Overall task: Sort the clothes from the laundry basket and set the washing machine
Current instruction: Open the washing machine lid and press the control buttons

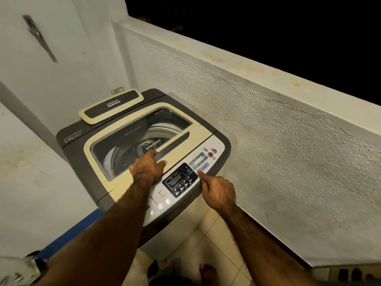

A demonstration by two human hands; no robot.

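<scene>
One top-loading washing machine (169, 234) on the tiled floor (218, 240), set in a corner between a smooth wall (72, 69) at the rear and a low rough-rendered wall (268, 124) along the right side. Cream-framed lid (198, 131) down, with a glass window. Steel drum (132, 151) visible through the glass, contents not discernible. Dark lid handle (175, 143) along the front edge of the lid.

Control panel (218, 145) along the front edge of the machine top:
- dark display (175, 179) at centre, showing 18:88;
- blue Program button (204, 167) to its right;
- red Start/Pause button (210, 155) toward the front right corner;
- two round buttons (168, 201) toward the front left corner.

Loose cream-and-dark plate (111, 106) marked DIGITAL, lying flat at the rear left corner of the machine top.

Left hand (146, 170) on the lid: fingers (153, 154) curled over the left end of the lid handle, thumb beneath at the lid's front edge, gripping the handle.

Right hand (220, 193) over the right part of the control panel: index finger straight, tip touching the panel at the left end of the Program button. Remaining fingers curled into the palm, holding nothing.

Bare foot (208, 269) on the floor in front of the machine. Blue object (72, 230) against the left wall, partly hidden by the left arm, identity not determinable.
</scene>
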